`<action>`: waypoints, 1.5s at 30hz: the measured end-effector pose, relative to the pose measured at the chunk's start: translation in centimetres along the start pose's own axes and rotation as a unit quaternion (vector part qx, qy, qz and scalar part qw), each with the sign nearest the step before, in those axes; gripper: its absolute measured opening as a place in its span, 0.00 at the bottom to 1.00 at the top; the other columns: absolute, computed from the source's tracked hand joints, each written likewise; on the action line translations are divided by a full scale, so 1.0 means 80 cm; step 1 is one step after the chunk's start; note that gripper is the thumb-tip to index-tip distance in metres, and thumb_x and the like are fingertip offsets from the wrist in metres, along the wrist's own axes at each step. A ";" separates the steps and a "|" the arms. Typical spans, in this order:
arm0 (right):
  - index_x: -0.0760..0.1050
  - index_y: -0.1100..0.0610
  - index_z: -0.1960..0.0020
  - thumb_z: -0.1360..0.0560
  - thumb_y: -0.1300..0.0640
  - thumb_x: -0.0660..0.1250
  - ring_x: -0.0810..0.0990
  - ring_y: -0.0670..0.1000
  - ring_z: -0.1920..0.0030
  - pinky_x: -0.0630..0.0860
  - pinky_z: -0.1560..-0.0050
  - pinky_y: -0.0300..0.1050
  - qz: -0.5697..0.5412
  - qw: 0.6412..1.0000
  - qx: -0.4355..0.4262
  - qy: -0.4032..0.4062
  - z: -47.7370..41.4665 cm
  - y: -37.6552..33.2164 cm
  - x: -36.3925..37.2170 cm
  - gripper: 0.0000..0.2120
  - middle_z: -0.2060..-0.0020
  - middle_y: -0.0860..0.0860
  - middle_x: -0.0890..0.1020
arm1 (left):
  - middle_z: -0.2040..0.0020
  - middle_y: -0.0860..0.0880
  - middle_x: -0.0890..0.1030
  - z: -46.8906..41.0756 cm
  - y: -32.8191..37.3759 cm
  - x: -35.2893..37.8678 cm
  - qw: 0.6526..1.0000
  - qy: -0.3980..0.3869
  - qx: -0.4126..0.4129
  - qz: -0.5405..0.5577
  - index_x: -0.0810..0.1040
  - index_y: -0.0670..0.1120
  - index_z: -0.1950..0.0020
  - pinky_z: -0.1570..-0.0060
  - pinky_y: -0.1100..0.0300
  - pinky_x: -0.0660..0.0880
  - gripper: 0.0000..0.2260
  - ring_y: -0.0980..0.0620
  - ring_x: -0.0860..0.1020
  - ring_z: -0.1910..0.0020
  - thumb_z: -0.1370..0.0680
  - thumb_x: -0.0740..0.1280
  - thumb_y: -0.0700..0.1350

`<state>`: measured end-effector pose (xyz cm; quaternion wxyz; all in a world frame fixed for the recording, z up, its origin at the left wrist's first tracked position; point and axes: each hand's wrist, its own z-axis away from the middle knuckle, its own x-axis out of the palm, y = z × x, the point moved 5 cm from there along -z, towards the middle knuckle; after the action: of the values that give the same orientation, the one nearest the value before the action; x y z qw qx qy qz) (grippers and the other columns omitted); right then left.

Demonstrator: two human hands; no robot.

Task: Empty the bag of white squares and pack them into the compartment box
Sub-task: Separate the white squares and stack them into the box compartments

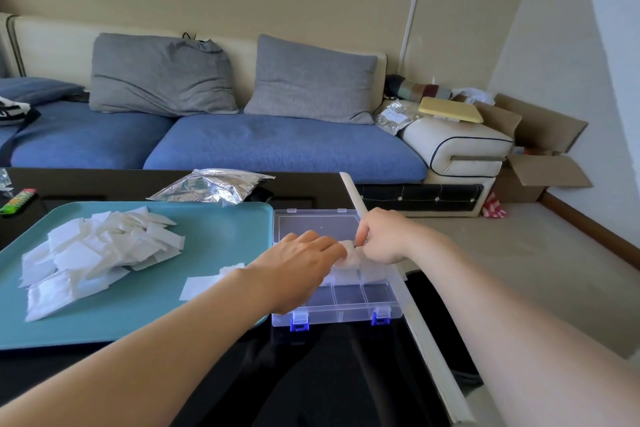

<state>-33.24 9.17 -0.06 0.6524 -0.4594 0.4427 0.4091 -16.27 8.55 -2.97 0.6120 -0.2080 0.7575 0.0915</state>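
Fingers (332,248) of left hand (298,263) lie flat, pressing white squares (348,258) down; right hand (381,239) pinches them, seating the stack in compartment box (346,298), centre frame. Pile (100,250) sits on tray (225,229), left; bag (211,185) above, likely empty.

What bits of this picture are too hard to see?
1. Head view: how many squares are in the middle of the box. The left hand and right hand cover them.
2. Head view: the inside of the bag. Its foil hides it.
3. Head view: the bag's print is too small to read.
4. Head view: the green thing has a blurred label.
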 end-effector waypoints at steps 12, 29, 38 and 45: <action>0.81 0.51 0.56 0.27 0.66 0.76 0.80 0.56 0.49 0.79 0.51 0.48 0.091 0.993 -0.046 0.065 0.004 -0.010 -0.002 0.10 0.48 0.54 0.79 | 0.33 0.54 0.74 0.002 -0.002 0.007 1.000 0.000 -0.007 0.021 0.66 0.53 0.26 0.38 0.54 0.73 0.20 0.48 0.73 0.38 0.17 0.64 0.40; 0.78 0.56 0.46 0.25 0.65 0.72 0.79 0.58 0.56 0.75 0.57 0.50 0.103 0.979 -0.022 0.172 0.027 -0.068 -0.030 0.10 0.45 0.50 0.76 | 0.39 0.52 0.73 0.032 -0.073 -0.057 0.979 -0.055 -0.193 0.038 0.73 0.54 0.35 0.54 0.55 0.68 0.18 0.47 0.76 0.46 0.20 0.57 0.36; 0.81 0.53 0.50 0.26 0.61 0.68 0.78 0.58 0.48 0.64 0.49 0.52 0.131 0.962 -0.200 0.132 0.031 -0.198 0.015 0.07 0.53 0.51 0.83 | 0.38 0.50 0.76 0.111 -0.153 -0.044 0.908 -0.279 -0.306 0.061 0.76 0.55 0.34 0.37 0.52 0.75 0.21 0.47 0.75 0.35 0.22 0.61 0.36; 0.78 0.56 0.51 0.22 0.52 0.70 0.74 0.59 0.50 0.62 0.42 0.56 0.178 0.952 -0.250 0.000 0.022 -0.240 0.060 0.07 0.59 0.53 0.79 | 0.44 0.54 0.76 0.132 -0.157 -0.040 0.891 -0.315 -0.312 0.099 0.77 0.56 0.37 0.42 0.53 0.78 0.23 0.50 0.76 0.46 0.30 0.79 0.51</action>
<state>-13.47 6.82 0.22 0.4331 -0.5213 0.4007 0.6166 -0.99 2.08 -0.88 0.7096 -0.2725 0.4741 0.4443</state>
